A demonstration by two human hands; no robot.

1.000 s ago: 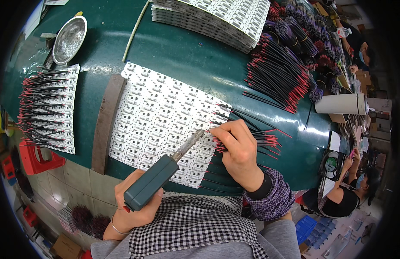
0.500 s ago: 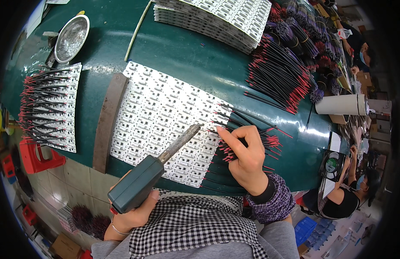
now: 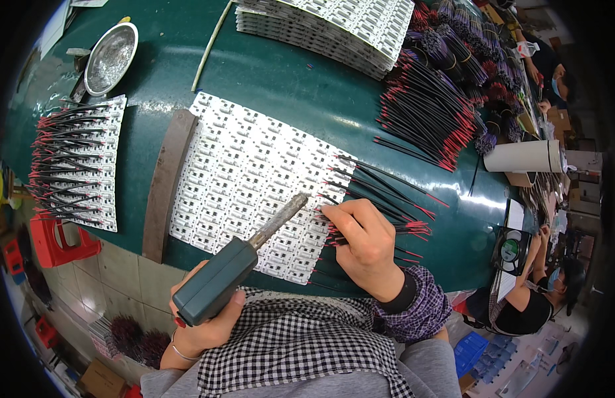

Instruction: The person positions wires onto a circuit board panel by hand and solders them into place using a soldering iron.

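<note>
My left hand [image 3: 211, 331] is wrapped round the dark green body of a soldering gun [image 3: 218, 282]. Its thick grey tip lies over the right side of a white circuit board panel [image 3: 248, 166], close to my right fingertips. With thumb and forefinger, my right hand [image 3: 368, 249] pinches a thin black wire [image 3: 330, 199] at the panel's right edge. Several black wires with red ends [image 3: 387, 186] stick out from that edge, some partly covered by my right hand. A brown curved bar [image 3: 167, 189] rests along the panel's left edge.
Left stands a wired panel strip [image 3: 108, 159] and a metal bowl [image 3: 112, 60]. At the back is a stack of panels [image 3: 321, 30]; right of it lie loose wires [image 3: 427, 113] and wire bundles [image 3: 453, 53]. A co-worker [image 3: 526, 305] sits at the right.
My right hand has moved a little left along the panel's edge. The soldering gun has shifted slightly, its tip a bit left and lower. The panel has slid slightly, mostly at its right side.
</note>
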